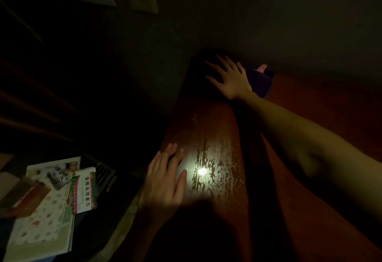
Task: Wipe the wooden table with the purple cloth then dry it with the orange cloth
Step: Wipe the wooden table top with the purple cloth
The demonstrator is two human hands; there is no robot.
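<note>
Very dim room, one bright glare spot on the wet streaked table, head-shaped shadow at the bottom edge, dark arm shadow across the wood, corners nearly black, wide-angle bending, soft grainy detail

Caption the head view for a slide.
Left hand flat on the streaked wet table; right hand spread at the far end beside the purple cloth.
</note>
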